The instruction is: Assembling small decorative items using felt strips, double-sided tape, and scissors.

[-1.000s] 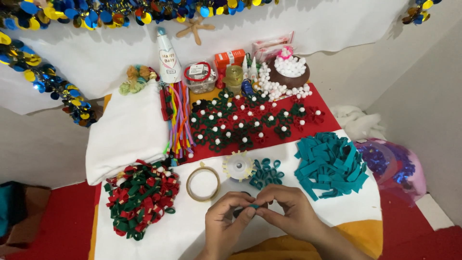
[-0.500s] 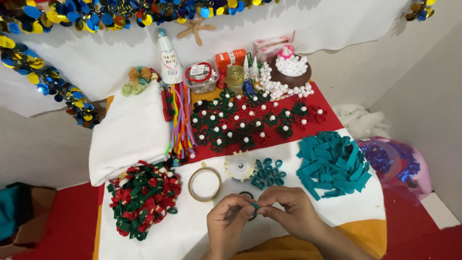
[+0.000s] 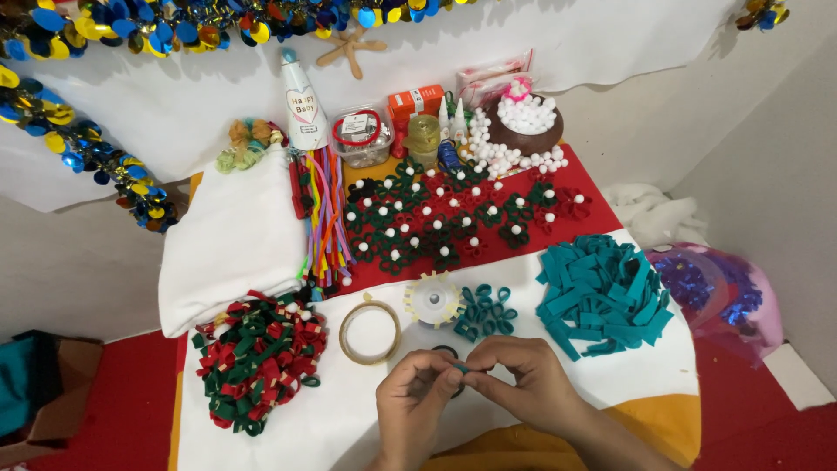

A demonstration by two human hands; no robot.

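My left hand point(image 3: 415, 403) and my right hand point(image 3: 521, 382) meet at the front of the white table, fingertips pinched together on a small teal felt strip point(image 3: 459, 368). Just beyond them lie a cluster of teal felt loops point(image 3: 485, 310), a white tape dispenser point(image 3: 432, 299) and a ring of clear tape point(image 3: 370, 331). A dark ring point(image 3: 445, 352) shows partly behind my fingers. A heap of cut teal felt strips point(image 3: 602, 292) lies to the right.
A pile of red and green felt loops point(image 3: 260, 359) lies at the left, folded white cloth point(image 3: 234, 240) behind it. Red and green felt flowers with white pompoms point(image 3: 445, 218) cover a red mat. Glue bottles, jars and a bowl of pompoms point(image 3: 523, 122) stand at the back.
My hands have stayed together at the front, fingers shifting a little on the teal piece. The view has drifted slightly; nothing on the table has moved.
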